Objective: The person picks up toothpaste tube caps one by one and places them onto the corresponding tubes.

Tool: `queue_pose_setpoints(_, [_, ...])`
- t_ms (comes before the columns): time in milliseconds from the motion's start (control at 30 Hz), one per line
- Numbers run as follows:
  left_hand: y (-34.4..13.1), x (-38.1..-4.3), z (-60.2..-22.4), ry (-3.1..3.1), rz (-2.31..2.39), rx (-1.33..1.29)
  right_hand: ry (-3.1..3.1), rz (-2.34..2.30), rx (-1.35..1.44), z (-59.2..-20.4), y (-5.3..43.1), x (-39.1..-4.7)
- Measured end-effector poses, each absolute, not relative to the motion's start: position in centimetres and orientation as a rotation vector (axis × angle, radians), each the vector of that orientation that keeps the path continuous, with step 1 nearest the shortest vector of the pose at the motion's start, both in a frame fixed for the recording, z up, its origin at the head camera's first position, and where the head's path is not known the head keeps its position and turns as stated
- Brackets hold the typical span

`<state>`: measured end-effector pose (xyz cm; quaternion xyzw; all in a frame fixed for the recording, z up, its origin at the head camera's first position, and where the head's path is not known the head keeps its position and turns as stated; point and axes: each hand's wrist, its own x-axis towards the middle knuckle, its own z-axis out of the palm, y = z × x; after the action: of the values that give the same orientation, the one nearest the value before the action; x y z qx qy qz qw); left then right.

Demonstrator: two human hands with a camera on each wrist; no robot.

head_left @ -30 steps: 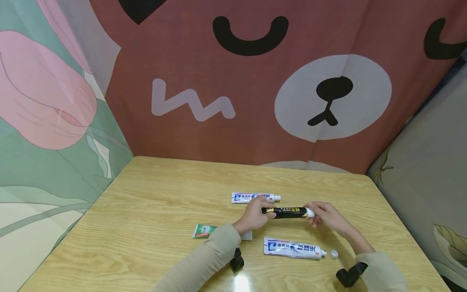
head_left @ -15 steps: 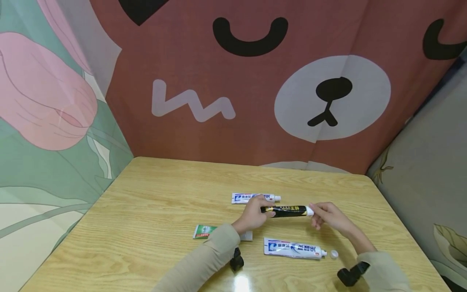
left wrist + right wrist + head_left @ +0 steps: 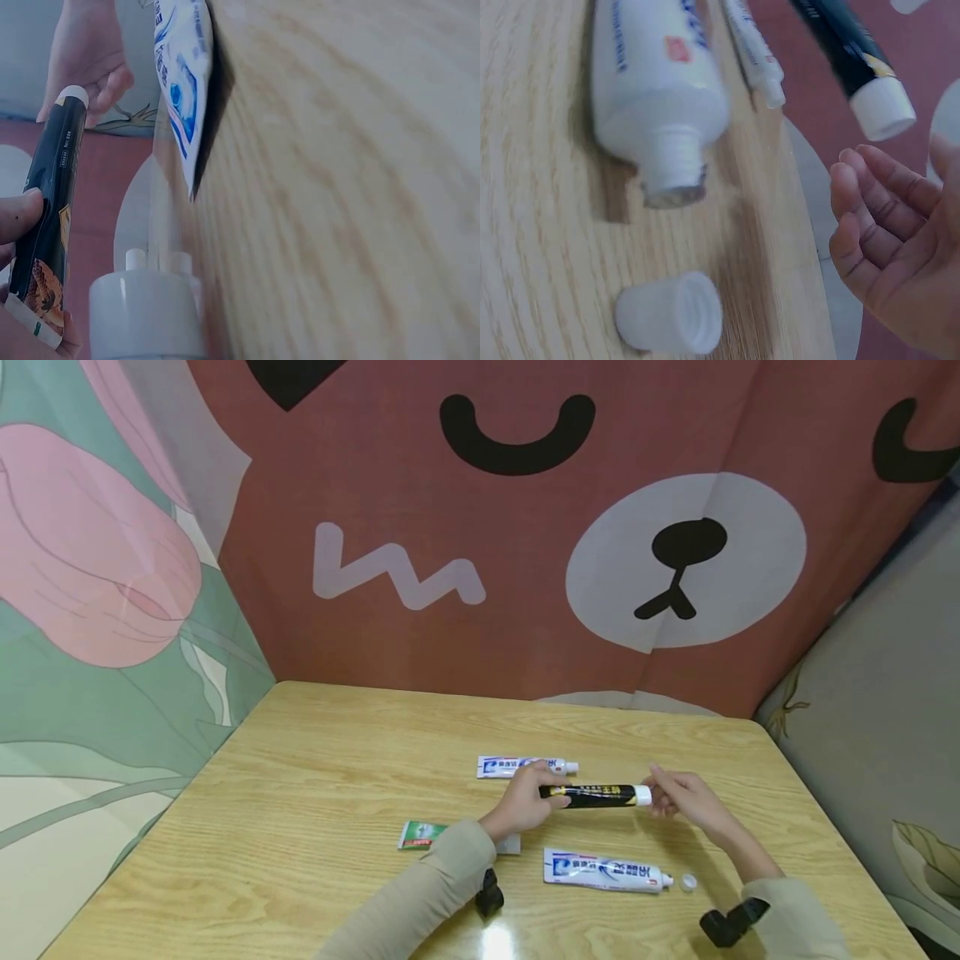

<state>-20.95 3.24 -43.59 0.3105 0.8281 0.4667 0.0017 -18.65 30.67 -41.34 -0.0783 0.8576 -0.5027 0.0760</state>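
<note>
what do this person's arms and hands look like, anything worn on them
The left hand and right hand are bare, with no gloves. The left sleeve and right sleeve are plain beige. A small, blocky black device sits at the left cuff and another at the right cuff; no cables show.

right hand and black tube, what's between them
Nothing: the right wrist view shows a bare gap between the right hand and the white cap on the black tube.
</note>
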Motion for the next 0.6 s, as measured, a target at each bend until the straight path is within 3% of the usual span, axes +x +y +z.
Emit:
queue_pose_setpoints(267, [3.29,-20.90,-43.74,2.604,1.473,0.952,2.483,-1.627,-0.406,-41.36,31.47,-18.10])
queue_pose_setpoints(600, [3.25,-20.95,-43.86,2.635,1.460,0.990,2.514,-1.624,-0.425,-41.52,31.06,-17.90])
